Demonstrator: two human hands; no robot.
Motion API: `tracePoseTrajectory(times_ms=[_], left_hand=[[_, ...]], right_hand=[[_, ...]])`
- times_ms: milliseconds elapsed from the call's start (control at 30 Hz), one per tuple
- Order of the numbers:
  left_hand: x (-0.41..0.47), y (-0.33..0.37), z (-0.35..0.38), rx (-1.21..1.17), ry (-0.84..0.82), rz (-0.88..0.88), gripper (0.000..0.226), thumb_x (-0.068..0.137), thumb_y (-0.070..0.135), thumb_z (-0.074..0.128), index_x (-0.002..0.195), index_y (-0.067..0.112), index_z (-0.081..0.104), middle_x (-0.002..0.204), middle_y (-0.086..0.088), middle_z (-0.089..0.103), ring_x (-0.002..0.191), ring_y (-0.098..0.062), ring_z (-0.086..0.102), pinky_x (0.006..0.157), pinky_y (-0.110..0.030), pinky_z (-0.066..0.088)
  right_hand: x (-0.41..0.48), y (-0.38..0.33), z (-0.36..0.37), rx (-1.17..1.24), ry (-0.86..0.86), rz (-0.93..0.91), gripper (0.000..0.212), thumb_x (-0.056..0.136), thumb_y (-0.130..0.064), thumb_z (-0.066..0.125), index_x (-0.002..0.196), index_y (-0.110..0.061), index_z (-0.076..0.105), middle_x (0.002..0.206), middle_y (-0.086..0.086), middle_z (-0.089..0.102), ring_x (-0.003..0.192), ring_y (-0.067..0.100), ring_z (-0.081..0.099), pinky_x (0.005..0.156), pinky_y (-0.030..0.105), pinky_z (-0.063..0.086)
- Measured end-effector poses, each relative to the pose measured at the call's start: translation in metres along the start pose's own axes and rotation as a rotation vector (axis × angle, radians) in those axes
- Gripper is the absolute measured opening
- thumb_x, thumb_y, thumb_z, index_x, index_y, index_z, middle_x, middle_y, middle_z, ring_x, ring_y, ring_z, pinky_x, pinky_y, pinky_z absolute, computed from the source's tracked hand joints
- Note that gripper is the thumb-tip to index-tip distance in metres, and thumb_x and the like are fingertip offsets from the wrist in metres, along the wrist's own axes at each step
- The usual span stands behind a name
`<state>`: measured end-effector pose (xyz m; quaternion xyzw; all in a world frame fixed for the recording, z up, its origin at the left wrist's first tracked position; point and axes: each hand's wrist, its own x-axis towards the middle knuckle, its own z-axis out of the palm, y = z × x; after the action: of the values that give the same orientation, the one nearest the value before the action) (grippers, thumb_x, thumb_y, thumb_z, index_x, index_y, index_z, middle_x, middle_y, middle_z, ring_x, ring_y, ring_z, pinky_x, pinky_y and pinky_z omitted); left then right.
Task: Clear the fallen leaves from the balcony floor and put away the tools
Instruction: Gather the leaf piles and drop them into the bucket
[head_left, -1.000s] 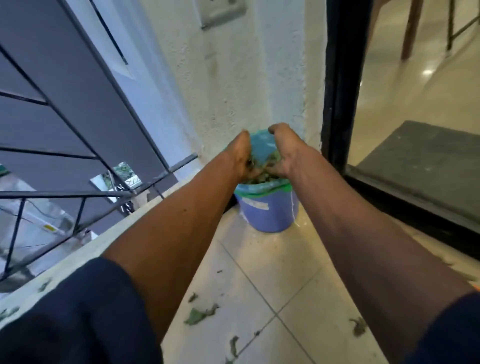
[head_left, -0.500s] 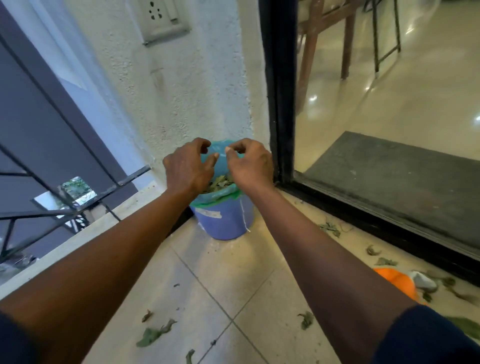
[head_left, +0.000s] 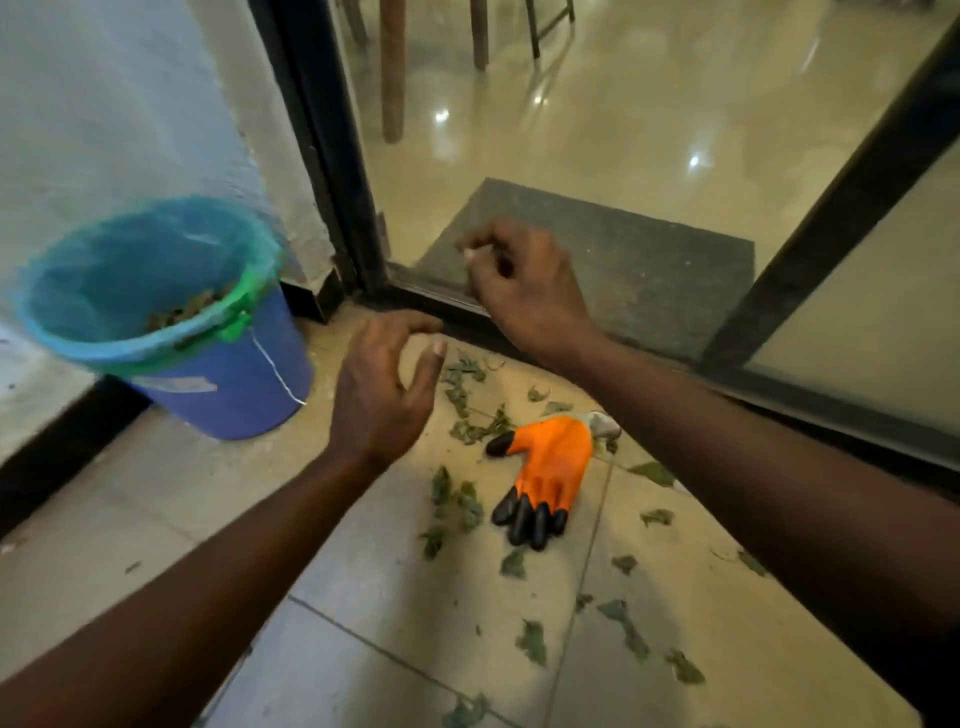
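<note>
Leaves (head_left: 470, 506) scattered around one orange glove (head_left: 550, 462); one blue bucket (head_left: 234, 395).

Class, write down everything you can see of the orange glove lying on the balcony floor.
The orange glove lies flat on the tiled floor near the door track. Its body is orange, seemingly rubber-coated; the four fingertips and thumb tip are black. The fingers point toward the camera, the thumb leftward, with a pale cuff at the far end. Green leaves surround it, some touching its edges. Neither the left hand nor the right hand touches it.
</note>
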<state>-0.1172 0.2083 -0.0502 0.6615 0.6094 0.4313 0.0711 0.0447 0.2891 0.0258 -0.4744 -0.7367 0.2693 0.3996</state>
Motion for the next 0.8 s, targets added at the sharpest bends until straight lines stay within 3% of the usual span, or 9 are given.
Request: tracePoseTrajectory(times_ms=[133,200,267,333,367,467,600,733,800], left_hand=[[-0.035,-0.012,0.039,0.023,-0.256,-0.085,0.042,0.101,0.050,0.052,0.135,0.025,0.058,0.136,0.004,0.058,0.126,-0.010,0.050,0.097,-0.027,0.039],[-0.051,-0.023,0.053,0.068,-0.374,-0.115,0.050,0.099,0.055,0.049,0.140,0.027,0.054,0.146,0.002,0.053,0.135,-0.014,0.046,0.104,-0.034,0.041],[-0.063,-0.032,0.063,0.108,-0.467,-0.141,0.055,0.098,0.057,0.048,0.144,0.027,0.052,0.153,0.000,0.047,0.142,-0.018,0.041,0.111,-0.041,0.040],[-0.067,-0.036,0.071,0.142,-0.534,-0.149,0.058,0.096,0.060,0.045,0.145,0.029,0.050,0.156,-0.001,0.044,0.144,-0.020,0.038,0.114,-0.047,0.040],[-0.068,-0.037,0.073,0.154,-0.549,-0.145,0.060,0.095,0.062,0.043,0.145,0.030,0.049,0.157,-0.001,0.043,0.145,-0.020,0.037,0.114,-0.050,0.040],[-0.069,-0.034,0.077,0.124,-0.521,-0.137,0.063,0.094,0.065,0.039,0.145,0.030,0.050,0.157,0.000,0.043,0.145,-0.018,0.036,0.114,-0.051,0.041],[-0.068,-0.014,0.075,-0.026,-0.421,-0.116,0.063,0.095,0.065,0.047,0.148,0.031,0.046,0.154,0.004,0.045,0.141,-0.013,0.040,0.111,-0.053,0.044],[-0.057,0.007,0.060,-0.120,-0.329,-0.060,0.085,0.089,0.065,0.068,0.157,0.028,0.033,0.148,0.005,0.050,0.129,-0.012,0.053,0.102,-0.038,0.047],[-0.051,0.005,0.052,-0.103,-0.246,-0.067,0.074,0.092,0.051,0.074,0.153,0.023,0.042,0.132,0.004,0.061,0.109,-0.007,0.061,0.086,-0.023,0.051]], right_hand=[[-0.063,0.078,-0.011,-0.192,-0.132,0.106,0.024,0.095,-0.020,0.063,0.118,-0.022,0.070,0.109,-0.002,0.070,0.102,0.018,0.064,0.089,0.047,0.055],[-0.083,0.109,-0.018,-0.420,-0.373,0.127,0.047,0.088,-0.016,0.065,0.133,-0.028,0.061,0.131,0.000,0.062,0.124,0.023,0.053,0.104,0.047,0.046],[-0.094,0.128,-0.025,-0.692,-0.674,0.108,0.072,0.084,-0.024,0.067,0.151,-0.033,0.042,0.153,0.000,0.045,0.143,0.026,0.035,0.114,0.049,0.033],[-0.099,0.141,-0.027,-0.864,-0.832,0.064,0.082,0.088,-0.037,0.067,0.158,-0.035,0.026,0.160,0.002,0.037,0.148,0.027,0.030,0.120,0.053,0.024],[-0.101,0.145,-0.027,-0.905,-0.855,0.044,0.077,0.092,-0.038,0.065,0.158,-0.035,0.026,0.156,0.003,0.043,0.146,0.027,0.034,0.121,0.053,0.023],[-0.098,0.150,-0.032,-0.962,-0.805,-0.116,0.046,0.098,-0.030,0.056,0.143,-0.034,0.048,0.131,0.001,0.065,0.128,0.023,0.055,0.115,0.045,0.033],[-0.078,0.131,-0.049,-0.634,-0.639,-0.034,0.035,0.090,-0.036,0.062,0.123,-0.029,0.070,0.112,-0.003,0.070,0.104,0.019,0.065,0.088,0.039,0.053],[-0.049,0.097,-0.043,-0.331,-0.559,-0.044,0.035,0.077,-0.041,0.061,0.104,-0.028,0.078,0.097,-0.009,0.073,0.083,0.010,0.067,0.073,0.031,0.052],[-0.036,0.085,-0.026,-0.197,-0.489,-0.058,0.029,0.083,-0.033,0.067,0.109,-0.028,0.076,0.104,-0.010,0.073,0.089,0.004,0.066,0.073,0.025,0.052]])
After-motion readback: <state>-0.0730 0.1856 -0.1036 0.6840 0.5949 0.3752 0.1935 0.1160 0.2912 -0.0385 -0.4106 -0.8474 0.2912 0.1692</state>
